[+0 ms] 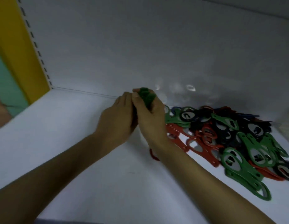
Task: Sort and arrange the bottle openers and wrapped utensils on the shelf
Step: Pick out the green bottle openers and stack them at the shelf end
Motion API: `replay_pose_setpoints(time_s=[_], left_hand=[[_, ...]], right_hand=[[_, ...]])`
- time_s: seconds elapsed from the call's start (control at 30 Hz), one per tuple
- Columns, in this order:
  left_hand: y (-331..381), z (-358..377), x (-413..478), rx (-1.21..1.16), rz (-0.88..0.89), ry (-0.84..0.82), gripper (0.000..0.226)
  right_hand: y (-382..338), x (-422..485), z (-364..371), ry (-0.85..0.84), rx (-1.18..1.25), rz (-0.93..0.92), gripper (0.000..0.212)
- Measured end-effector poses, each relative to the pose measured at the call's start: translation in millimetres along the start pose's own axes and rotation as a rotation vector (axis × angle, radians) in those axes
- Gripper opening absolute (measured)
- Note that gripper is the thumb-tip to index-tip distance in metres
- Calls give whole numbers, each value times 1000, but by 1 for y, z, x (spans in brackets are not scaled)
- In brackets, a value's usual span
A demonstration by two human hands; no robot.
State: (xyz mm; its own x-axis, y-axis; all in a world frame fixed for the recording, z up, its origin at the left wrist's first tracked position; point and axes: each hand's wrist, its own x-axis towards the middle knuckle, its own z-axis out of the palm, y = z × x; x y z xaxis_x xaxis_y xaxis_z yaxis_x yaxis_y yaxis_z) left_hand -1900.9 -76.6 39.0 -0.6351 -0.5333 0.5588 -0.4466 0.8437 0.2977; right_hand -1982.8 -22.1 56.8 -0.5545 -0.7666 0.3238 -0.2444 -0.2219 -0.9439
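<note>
A small stack of green bottle openers (pixel 146 97) stands on edge near the back of the white shelf (pixel 63 143). My left hand (pixel 118 118) and my right hand (pixel 150 115) both grip it, one from each side, fingers curled round it. To the right lies a loose pile of bottle openers (pixel 229 139) in green, red and dark blue. A single red opener (pixel 154 155) peeks out under my right wrist. No wrapped utensils can be made out.
The white back wall (pixel 156 54) rises just behind my hands. A yellow upright (pixel 19 46) with a slotted strip closes the shelf on the left. Something pale and bumpy (pixel 287 128) sits at the far right edge.
</note>
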Motion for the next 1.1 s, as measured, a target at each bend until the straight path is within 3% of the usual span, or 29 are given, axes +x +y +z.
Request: replay_pose_setpoints(time_s=[0.2,0.43,0.57,0.67,0.8,0.93,1.1], left_hand=[[-77,-31,-35,176,-252,-26,24],[-119,-22,-56,241,-142,-117,31],[-136,-15,-33,-47,-177,-131,22],[-144,-14,-22,-304,-293,-11,20],[-151,-16,-20,-430,-402,-4,22],[-166,-26,-19,-265,-351,44,39],[-169,-21,-23,64,-357,-30,75]], right_hand=[[22,-2,94,-142,80,147,10],[44,-7,127,-161,41,125,8],[39,19,130,-189,3,286,19],[40,34,128,-292,-11,322,32],[47,45,121,-306,41,323,27],[47,61,127,-303,-104,291,25],[46,82,148,-304,-131,470,36]])
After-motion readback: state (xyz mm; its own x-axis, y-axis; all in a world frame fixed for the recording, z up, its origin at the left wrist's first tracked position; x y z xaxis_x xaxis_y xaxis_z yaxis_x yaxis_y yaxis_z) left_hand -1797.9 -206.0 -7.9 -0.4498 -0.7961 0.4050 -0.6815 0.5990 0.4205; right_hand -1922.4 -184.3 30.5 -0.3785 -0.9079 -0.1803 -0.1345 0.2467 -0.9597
